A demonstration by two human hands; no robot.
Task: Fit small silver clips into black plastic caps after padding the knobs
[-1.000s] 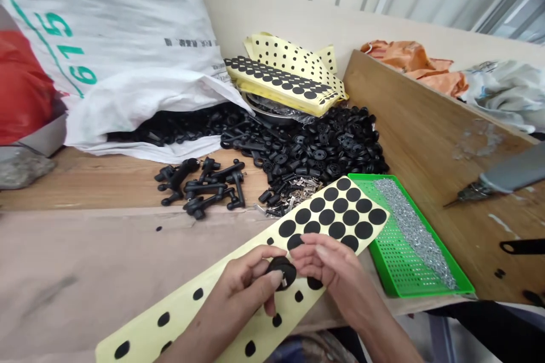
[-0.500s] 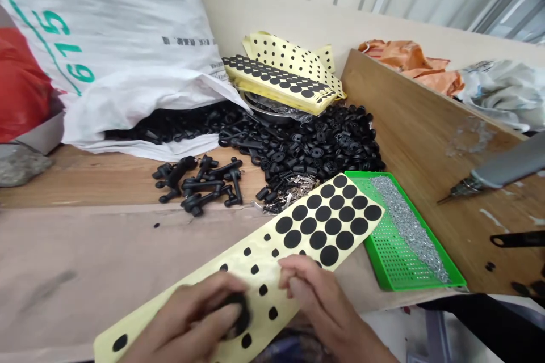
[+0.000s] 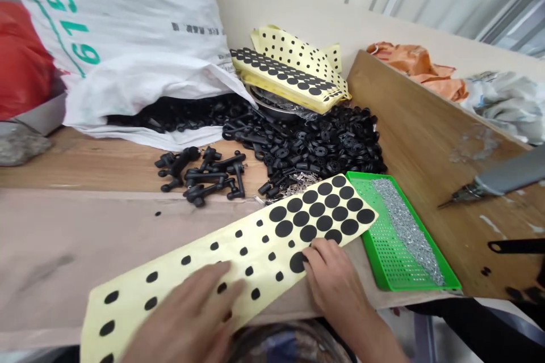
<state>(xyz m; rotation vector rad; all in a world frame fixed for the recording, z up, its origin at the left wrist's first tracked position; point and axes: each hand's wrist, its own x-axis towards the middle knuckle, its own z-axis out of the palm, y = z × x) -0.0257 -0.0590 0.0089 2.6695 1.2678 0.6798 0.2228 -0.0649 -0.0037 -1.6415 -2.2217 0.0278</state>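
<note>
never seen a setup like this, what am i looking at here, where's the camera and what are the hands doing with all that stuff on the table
There is no machine here: these are a person's own bare hands, seen by a camera worn on the head, looking forward and down.

The right hand has its fingertips at the edge of a large black disc on a long yellow sheet. The left hand is blurred over the same sheet; whether it holds anything is unclear.

Right of the sheet is a green tray with small silvery pieces. Behind lie a heap of black parts and a big white sack.
</note>
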